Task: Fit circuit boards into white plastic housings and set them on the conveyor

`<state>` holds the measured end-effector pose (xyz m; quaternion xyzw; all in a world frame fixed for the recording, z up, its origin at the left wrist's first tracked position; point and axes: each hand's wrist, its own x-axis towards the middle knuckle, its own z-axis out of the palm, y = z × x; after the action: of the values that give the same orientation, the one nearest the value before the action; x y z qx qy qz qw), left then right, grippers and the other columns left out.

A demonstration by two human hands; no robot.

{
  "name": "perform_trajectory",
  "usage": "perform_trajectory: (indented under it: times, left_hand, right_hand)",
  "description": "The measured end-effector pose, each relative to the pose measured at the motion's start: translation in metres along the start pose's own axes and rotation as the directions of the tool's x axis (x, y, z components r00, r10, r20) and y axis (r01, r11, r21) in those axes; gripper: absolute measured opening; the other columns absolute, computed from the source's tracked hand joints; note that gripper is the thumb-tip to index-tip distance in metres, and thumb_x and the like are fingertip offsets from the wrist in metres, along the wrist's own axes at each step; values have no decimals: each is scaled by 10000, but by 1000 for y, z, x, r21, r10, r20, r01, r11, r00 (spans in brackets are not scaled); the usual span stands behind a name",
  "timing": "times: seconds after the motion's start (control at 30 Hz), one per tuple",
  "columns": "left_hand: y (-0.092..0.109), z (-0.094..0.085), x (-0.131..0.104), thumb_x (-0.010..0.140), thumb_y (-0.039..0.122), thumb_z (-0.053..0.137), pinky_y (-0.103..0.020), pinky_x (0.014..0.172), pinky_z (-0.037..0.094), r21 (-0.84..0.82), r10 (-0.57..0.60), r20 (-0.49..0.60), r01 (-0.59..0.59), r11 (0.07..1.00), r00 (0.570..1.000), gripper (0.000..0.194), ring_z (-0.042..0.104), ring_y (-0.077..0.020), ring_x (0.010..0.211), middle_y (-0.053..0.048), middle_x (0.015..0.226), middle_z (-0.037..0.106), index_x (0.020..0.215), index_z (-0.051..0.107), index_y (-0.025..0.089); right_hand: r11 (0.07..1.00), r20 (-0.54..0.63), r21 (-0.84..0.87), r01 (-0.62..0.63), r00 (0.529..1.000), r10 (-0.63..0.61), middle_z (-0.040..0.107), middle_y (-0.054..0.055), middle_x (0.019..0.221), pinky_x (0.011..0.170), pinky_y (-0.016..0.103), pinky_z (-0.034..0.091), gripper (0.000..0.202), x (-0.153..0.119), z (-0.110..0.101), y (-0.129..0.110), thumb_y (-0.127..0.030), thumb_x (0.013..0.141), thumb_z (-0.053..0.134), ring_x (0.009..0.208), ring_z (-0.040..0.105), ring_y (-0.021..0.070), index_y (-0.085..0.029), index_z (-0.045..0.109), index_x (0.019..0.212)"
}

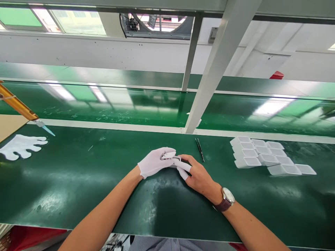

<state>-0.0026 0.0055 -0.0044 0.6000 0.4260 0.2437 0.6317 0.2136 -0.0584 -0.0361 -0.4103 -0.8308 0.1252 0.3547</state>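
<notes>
A: What did the view hold, taking the largest thing first?

B: A green bench [78,181] ran across the frame, with a green belt [117,104] behind it. A slanted white post [209,76] rose from the strip between the two.

A: And on the bench?

B: At the right lay a cluster of small white trays [269,158], packed side by side and touching. At the far left lay a spare white glove [22,146], flat with its fingers spread. Near it stood a yellow tool with a pale tip [23,109], slanting down toward the bench.

A: Where were the hands?

B: At the middle of the bench, close together. The left hand [154,162] wore a white glove. The right hand [200,177] was bare except for white finger covers, with a watch [227,198] at the wrist.

A: What did the fingers do?

B: Both hands were closed around a small white part [170,156], which sat between them just above the bench. The left fingers curled under it and the right fingertips pinched its near end.

A: The smallest item?

B: Black tweezers [199,149] lay untouched just beyond the right hand.
</notes>
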Motion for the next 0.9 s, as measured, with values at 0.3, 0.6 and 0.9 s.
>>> perform_trajectory:
  times: [0.3,0.6,0.9]
  left_hand:
    - [13,8,7,674,280,828,-296,678,428,-254,-166,60,176,951,984,559,650,-249,986,-123,1151,723,1194,656,165]
    - [8,-8,2,717,311,813,-338,773,414,-275,6,192,47,960,981,440,581,-212,899,-90,1032,673,1107,682,154]
    - [13,-14,2,704,288,758,-336,796,421,-188,48,204,-9,982,978,364,552,-221,918,-66,964,637,1032,686,147]
  right_hand:
    - [999,66,-31,15,998,-13,563,132,1370,986,448,589,537,4,-3,-3,-81,935,512,1209,622,273,-277,500,1434]
    - [996,-11,90,-17,1000,18,597,90,1268,959,405,589,515,5,5,1,-105,939,519,1116,646,227,-316,494,1408]
    - [990,23,133,-44,999,41,556,84,1097,862,394,582,471,14,4,-3,-96,918,492,961,596,210,-271,521,1354]
